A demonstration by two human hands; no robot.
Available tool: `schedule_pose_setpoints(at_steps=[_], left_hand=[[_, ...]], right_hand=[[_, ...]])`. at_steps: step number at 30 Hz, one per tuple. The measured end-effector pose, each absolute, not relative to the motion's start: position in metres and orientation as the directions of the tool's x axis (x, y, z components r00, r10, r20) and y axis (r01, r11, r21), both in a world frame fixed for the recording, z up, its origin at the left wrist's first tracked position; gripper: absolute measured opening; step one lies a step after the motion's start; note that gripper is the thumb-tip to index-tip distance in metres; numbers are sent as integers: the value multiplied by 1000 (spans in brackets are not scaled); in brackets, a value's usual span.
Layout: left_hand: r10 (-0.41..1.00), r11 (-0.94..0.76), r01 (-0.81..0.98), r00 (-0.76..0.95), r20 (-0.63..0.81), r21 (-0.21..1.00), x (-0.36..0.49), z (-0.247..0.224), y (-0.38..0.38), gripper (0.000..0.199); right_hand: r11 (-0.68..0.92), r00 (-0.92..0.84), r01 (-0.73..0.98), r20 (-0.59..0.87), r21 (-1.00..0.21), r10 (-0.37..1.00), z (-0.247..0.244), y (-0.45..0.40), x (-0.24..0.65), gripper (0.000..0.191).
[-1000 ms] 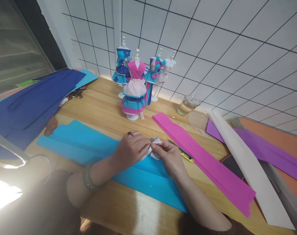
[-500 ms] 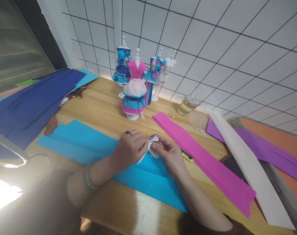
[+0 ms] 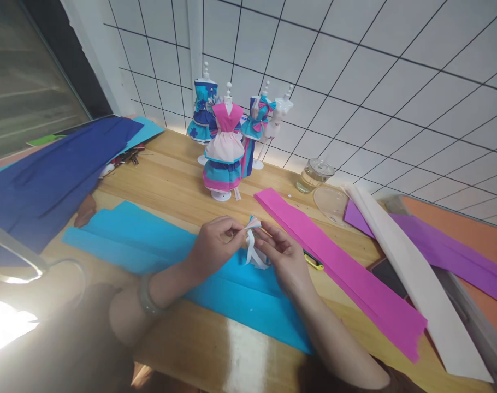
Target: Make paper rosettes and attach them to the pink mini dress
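My left hand (image 3: 216, 243) is closed, its thumb and forefinger pinching a small pale-pink paper bow (image 3: 253, 222) edged in blue. White strips (image 3: 255, 254) hang below it, between the two hands. At its right side, my right hand (image 3: 288, 261) has thumb and fingers closed on a white strip; the fingertips are partly hidden. Under both hands lies a wide sheet of bright blue crepe paper (image 3: 129, 232) on the wooden table (image 3: 166, 177).
Several mini dress forms (image 3: 224, 147) stand at the back, most in paper dresses. A lidded glass (image 3: 314, 174) is by the wall. Pink paper (image 3: 347, 273), white paper (image 3: 420, 273), purple paper (image 3: 449, 248) and a yellow cutter (image 3: 314, 263) lie right; dark blue paper (image 3: 64, 169) lies left.
My left fingers have shifted on the bow, and its pink and blue fan now shows more. The white strips hang lower and more openly between my hands. My right fingers have straightened a little.
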State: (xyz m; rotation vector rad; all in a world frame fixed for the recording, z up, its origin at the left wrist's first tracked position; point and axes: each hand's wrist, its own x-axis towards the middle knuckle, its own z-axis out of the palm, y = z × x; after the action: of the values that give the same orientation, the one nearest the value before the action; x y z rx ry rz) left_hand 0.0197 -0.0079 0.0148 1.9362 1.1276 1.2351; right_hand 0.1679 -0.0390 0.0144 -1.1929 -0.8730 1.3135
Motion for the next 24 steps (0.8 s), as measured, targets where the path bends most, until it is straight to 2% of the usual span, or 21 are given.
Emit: schedule_pose_setpoints(at_steps=[4,7,11,17,24], left_hand=[[949,-287,143,178,260,947,19,15,-6,11],[958,-208,56,212,192,977,20,16,-7,12],[958,-183,32,229,171,983,21,19,-9,12],[962,26,-133,273,12,991,18,20,-2,14],[901,274,-312,415,-129,910,14,14,6,15]], right_hand=[[-71,151,-114,-88,-991,985,19,-42,168,31],[-13,109,56,-7,-998,994,23,-46,165,22],[78,37,237,89,-968,995,24,-50,162,18],[75,-6,289,76,-954,997,24,-49,163,20],[56,15,330,64,-942,998,27,-47,165,19]])
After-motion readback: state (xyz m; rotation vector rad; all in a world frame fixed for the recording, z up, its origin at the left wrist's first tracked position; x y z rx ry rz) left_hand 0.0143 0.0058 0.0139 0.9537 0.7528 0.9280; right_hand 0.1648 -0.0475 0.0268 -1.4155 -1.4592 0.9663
